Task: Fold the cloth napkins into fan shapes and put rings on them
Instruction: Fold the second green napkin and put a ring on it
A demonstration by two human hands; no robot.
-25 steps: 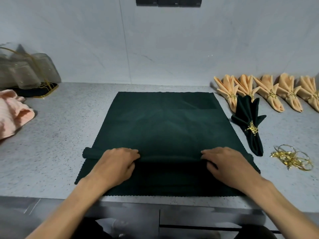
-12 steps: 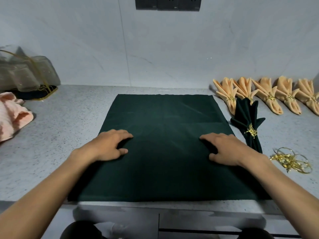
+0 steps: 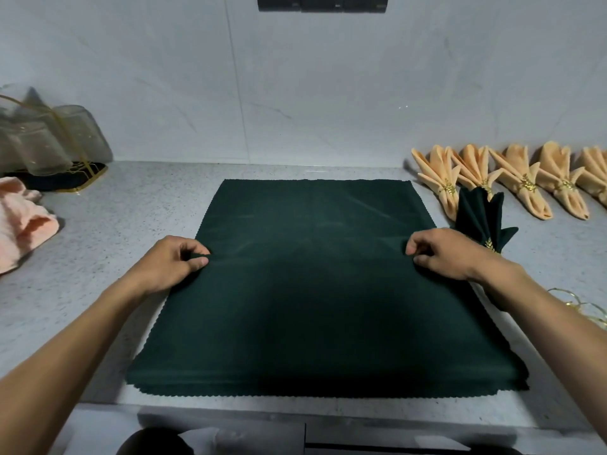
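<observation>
**Both hands moved out to the napkin's side edges and pinched up a new pleat**

Nearest the viewer, the front edge of a dark green napkin lay doubled along the lip of the grey speckled bench, its scalloped hem showing just under the fold. A second earlier both hands had been pressing a rolled fold close to that front edge; half a second earlier they lay flat on the cloth, further in.

By this moment they had slid outward. The left hand sat at the napkin's left edge, thumb and curled fingers pinching a small ridge of cloth. The right hand mirrored it at the right edge, its fingers pinching the fabric there. A faint crease ran across between them. This looked like the start of the next accordion pleat, with most of the cloth beyond the hands not yet folded.

Further back and to the right, a finished green fan napkin lay just behind the right hand, with a row of peach fan napkins in gold rings beyond it. Loose gold rings lay near the right forearm. At far left sat a crumpled pink cloth.
</observation>
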